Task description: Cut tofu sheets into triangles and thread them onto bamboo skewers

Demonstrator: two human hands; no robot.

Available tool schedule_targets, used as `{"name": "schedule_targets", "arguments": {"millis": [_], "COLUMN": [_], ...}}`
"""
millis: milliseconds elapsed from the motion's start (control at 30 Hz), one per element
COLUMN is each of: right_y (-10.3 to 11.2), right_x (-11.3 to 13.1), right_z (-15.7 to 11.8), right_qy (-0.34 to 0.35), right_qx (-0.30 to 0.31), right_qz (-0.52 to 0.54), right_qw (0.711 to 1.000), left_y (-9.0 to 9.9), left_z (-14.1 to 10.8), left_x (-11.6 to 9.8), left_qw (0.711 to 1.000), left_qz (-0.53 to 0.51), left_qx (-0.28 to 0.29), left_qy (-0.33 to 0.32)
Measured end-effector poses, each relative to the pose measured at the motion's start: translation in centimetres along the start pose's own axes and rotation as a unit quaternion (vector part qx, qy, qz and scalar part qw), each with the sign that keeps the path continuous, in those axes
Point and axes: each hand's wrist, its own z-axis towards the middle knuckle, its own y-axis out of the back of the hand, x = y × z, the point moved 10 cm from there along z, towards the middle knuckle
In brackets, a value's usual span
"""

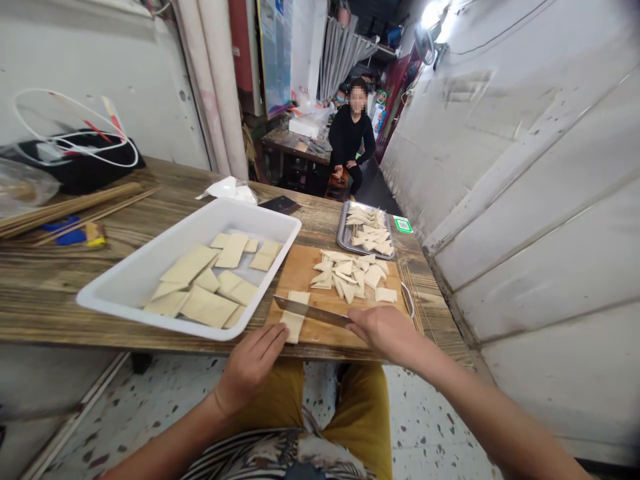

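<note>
Whitewashed panel walls close in on a speckled terrazzo floor (430,427), and down the narrow passage a person in black clothes (350,130) sits facing this way. Across the front runs a rough brown plank table (45,287), with a bundle of pale bamboo skewers (65,210) at its far left, a white rectangular plastic tray (190,220) of flat cream tofu sheets (207,308), and a shallow steel tray (341,230) of tofu triangles (370,233). On a light wooden cutting board (300,273) lies a heap of cut cream tofu pieces (347,277). The right hand (385,335) is closed around the handle, hidden by its fingers, of a steel chef's knife (310,311), whose blade lies across a narrow cream tofu strip (293,327) at the board's near edge. The left hand (250,367), fingers pressed together and pinching nothing, has its fingertips (283,337) on or just beside that strip; from here, it's hard to tell which.
</note>
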Motion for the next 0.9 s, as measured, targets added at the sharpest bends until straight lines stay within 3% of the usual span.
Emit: {"name": "schedule_targets", "arguments": {"millis": [467,700,900], "right_y": [-0.5,-1.2,-1.8], "right_x": [-0.5,-1.0,-0.5], "right_z": [0.9,1.4,1.8], "right_qy": [0.039,0.085,0.075], "right_qx": [0.021,0.071,0.097], "right_qz": [-0.017,-0.014,-0.029], "right_qw": [0.999,0.994,0.992], "left_y": [-0.5,-0.1,-0.3], "left_z": [-0.4,-0.4,-0.4], "left_x": [0.1,-0.2,0.0], "left_qw": [1.0,1.0,1.0], "left_qz": [-0.011,-0.015,-0.021], "left_qx": [0.008,-0.004,-0.002], "left_qy": [0.0,-0.01,-0.002]}}
